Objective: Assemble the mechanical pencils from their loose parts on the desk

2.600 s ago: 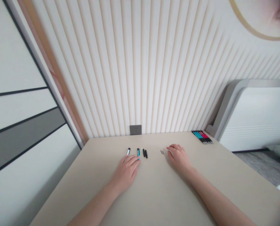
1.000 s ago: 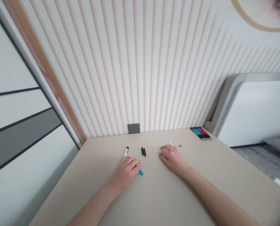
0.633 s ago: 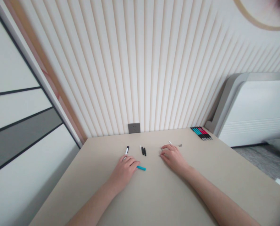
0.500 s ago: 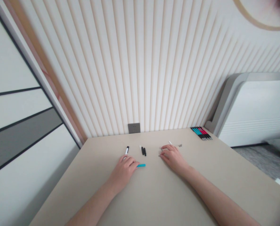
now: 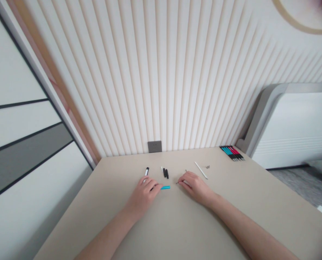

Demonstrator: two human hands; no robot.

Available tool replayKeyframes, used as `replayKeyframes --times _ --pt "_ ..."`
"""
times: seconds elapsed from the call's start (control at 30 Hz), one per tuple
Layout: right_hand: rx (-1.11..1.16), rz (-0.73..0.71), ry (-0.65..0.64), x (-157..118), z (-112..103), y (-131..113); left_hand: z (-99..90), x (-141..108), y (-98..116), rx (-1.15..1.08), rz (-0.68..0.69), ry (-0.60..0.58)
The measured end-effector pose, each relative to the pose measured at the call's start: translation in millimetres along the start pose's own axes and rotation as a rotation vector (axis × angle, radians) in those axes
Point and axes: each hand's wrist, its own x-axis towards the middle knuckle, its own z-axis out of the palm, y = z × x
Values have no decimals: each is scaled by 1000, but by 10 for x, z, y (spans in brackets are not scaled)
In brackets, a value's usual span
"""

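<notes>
My left hand pinches a blue pen barrel, whose free end points right. Just beyond its fingers lies a white stick with a black end. My right hand has its fingers closed on a tiny dark part that peeks out at the fingertips. Two short black pieces lie side by side between the hands, with a small whitish piece beside them. A thin white rod rests beyond my right hand, near some small grey bits.
Several blue and red pens with black grips lie in a row at the table's back right corner. The beige table meets a ribbed wall with a grey socket. A white cabinet stands left, a bed right.
My right hand has moved left, uncovering the white rod, and its fingers have closed. The blue barrel in my left hand has shifted slightly right and away from me.
</notes>
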Motion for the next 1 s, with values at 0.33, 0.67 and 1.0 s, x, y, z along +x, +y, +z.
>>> replayKeyframes --times 0.33,0.67,1.0 --pt "143 8 104 -17 141 -144 39 0 13 -183 -60 101" --pt "231 21 105 -41 169 -274 28 1 37 -210 -36 108" --pt "258 46 121 -28 184 -327 31 -4 46 -248 -29 103"
